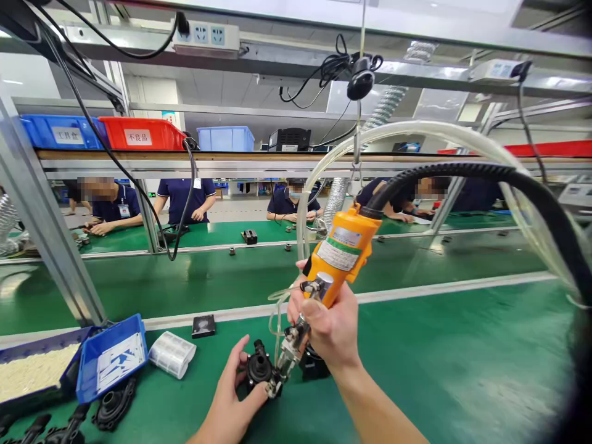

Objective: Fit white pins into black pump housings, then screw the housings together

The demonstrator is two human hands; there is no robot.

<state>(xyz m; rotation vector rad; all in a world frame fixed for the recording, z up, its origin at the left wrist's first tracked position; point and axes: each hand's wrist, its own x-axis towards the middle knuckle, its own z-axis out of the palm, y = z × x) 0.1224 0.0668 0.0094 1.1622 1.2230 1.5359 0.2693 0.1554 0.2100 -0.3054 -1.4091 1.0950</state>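
Observation:
My right hand is wrapped round an orange powered screwdriver that hangs from a hook, with a black ribbed hose and clear tubing. The tool tilts down to the left. Its metal nose meets the edge of a round black pump housing on the green bench. My left hand grips that housing from the left, thumb in front near the nose and fingers behind. Any screw at the tip is hidden. Partly behind the nose and my right hand sits another black part.
At left stand a blue tray with blue strips and a dark bin of cream pieces. Black housings lie before them. A white roll and black square block lie nearby. Co-workers sit or stand across the line.

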